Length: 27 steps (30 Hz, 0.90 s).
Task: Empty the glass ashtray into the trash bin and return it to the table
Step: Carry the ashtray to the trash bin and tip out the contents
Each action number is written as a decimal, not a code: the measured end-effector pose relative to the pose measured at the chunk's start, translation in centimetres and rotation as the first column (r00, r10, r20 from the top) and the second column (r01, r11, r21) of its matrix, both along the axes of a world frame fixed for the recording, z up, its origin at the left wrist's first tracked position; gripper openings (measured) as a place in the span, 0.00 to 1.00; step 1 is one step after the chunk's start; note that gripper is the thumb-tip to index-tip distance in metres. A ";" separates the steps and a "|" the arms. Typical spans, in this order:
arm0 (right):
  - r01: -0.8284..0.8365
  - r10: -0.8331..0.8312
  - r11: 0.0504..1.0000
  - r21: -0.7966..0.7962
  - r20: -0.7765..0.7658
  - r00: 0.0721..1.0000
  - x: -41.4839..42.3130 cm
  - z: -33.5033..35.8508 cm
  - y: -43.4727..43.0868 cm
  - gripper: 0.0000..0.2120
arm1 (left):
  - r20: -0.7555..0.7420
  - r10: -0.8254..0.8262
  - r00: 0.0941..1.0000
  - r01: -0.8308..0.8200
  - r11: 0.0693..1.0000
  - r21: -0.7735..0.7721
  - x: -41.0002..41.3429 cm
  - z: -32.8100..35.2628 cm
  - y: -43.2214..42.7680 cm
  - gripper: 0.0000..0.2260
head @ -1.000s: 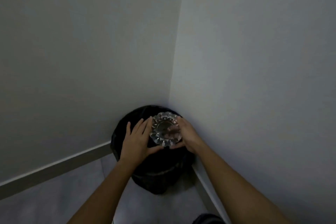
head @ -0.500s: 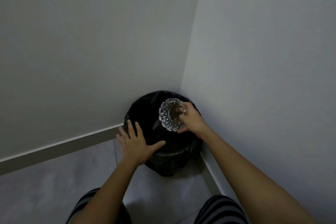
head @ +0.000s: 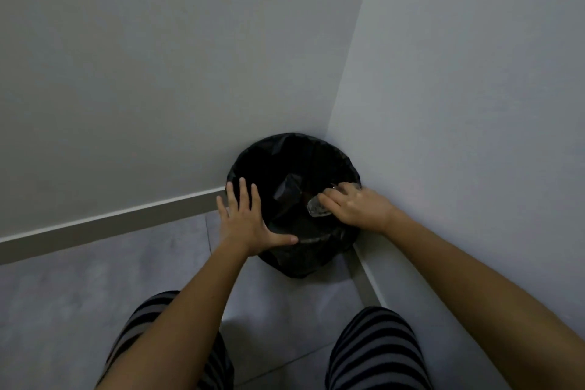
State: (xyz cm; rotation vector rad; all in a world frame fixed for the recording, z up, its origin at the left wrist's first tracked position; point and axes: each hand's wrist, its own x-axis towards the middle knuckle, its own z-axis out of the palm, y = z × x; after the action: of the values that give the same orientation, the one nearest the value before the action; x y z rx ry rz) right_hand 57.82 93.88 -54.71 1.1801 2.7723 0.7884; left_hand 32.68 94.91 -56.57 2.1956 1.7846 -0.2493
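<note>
Right hand [head: 357,206] grip clenched on clear faceted glass ashtray [head: 316,208] — tipped over round black-bagged trash bin [head: 304,250]; left hand [head: 247,221] released, fingers spread — on bin's rim.

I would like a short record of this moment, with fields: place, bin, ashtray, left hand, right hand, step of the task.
place: corner of two walls, grey floor
bin: trash bin with black liner, standing in the corner
ashtray: glass ashtray tipped over the bin opening, mostly hidden by the hand
left hand: left hand open, fingers spread, at the near-left rim of the bin
right hand: right hand closed on the ashtray
step of the task: emptying; not yet returned to a table
</note>
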 end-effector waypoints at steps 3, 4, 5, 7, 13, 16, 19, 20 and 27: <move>-0.008 0.007 1.000 0.014 0.038 0.999 0.9 0.5 -0.2 0.12 | 0.012 -0.004 1.000 0.004 1.000 0.004 0.1 -0.1 0.0 0.64; 0.001 -0.001 1.000 0.005 0.029 1.000 1.0 0.6 -0.5 0.12 | 0.015 -0.005 1.000 0.004 1.000 0.005 0.1 -0.1 0.0 0.64; -0.008 0.009 1.000 -0.013 0.030 1.000 1.1 0.5 -0.9 0.12 | 0.013 -0.006 1.000 0.006 1.000 0.007 0.0 -0.1 -0.1 0.64; -0.071 0.072 0.997 -0.027 0.034 0.997 1.1 0.4 -1.6 0.14 | 0.008 -0.010 1.000 0.010 1.000 0.016 0.0 -0.2 -0.1 0.63; 0.002 -0.003 1.000 -0.020 -0.036 0.999 -0.1 1.0 -2.1 0.14 | 0.010 -0.013 1.000 0.013 1.000 0.011 0.0 -0.3 0.0 0.63; -0.052 0.050 0.997 -0.055 -0.044 0.998 -0.2 0.0 -3.1 0.14 | 0.001 -0.022 1.000 0.022 1.000 0.020 0.0 -0.4 0.0 0.63; 0.058 -0.059 0.998 -0.017 -0.073 0.996 -0.7 0.1 -2.6 0.14 | 0.014 -0.002 1.000 0.002 1.000 0.024 0.2 -0.4 -0.2 0.62; 0.091 -0.091 0.996 -0.007 -0.087 0.992 -1.0 0.1 -2.5 0.14 | 0.017 0.002 1.000 -0.003 1.000 0.024 0.2 -0.4 -0.1 0.62; 0.095 -0.098 0.995 -0.034 -0.092 0.991 -1.7 -0.4 -3.3 0.16 | 0.019 0.015 1.000 -0.015 1.000 0.023 0.3 -0.4 -0.1 0.61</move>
State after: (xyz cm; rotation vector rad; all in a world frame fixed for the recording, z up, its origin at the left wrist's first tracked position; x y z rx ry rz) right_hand 56.15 90.57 -55.07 1.3681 2.7635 0.6983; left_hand 32.97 94.79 -56.94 2.1925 1.8020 -0.2049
